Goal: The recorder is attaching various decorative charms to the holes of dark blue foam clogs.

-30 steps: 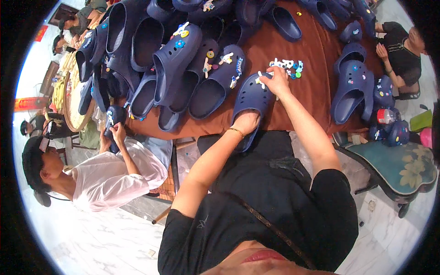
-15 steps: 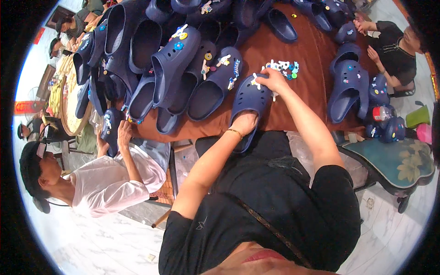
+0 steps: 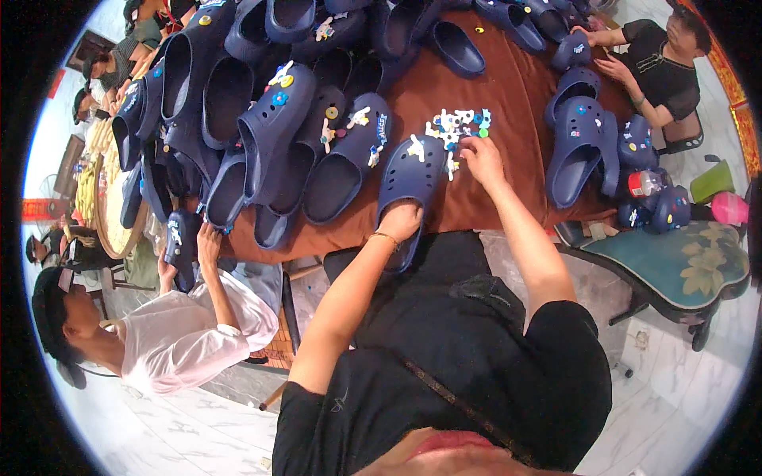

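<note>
My left hand [image 3: 401, 220] is tucked into the opening of a navy clog [image 3: 409, 170], its fingers hidden inside, and holds the shoe with its toe pointing away from me. One white figure-shaped charm [image 3: 415, 148] sits on the clog's toe, and the other vent holes there look bare. My right hand [image 3: 482, 161] is at the near right edge of a heap of small charms [image 3: 452, 125], white, blue, green and black, on the brown cloth [image 3: 508, 87]. Its thumb and fingers are drawn together; whatever is between them is too small to make out.
Navy clogs [image 3: 278, 127], many with charms, are piled at the left and far side. More clogs [image 3: 579, 147] stand at the right beside a blue-green stool [image 3: 675, 266]. A co-worker [image 3: 175, 333] at left handles a clog; another person [image 3: 663, 71] sits far right.
My right hand has left the clog's toe and moved right to the charm heap. The white charm on the toe is uncovered. The whole view has shifted slightly; my left hand remains in the clog.
</note>
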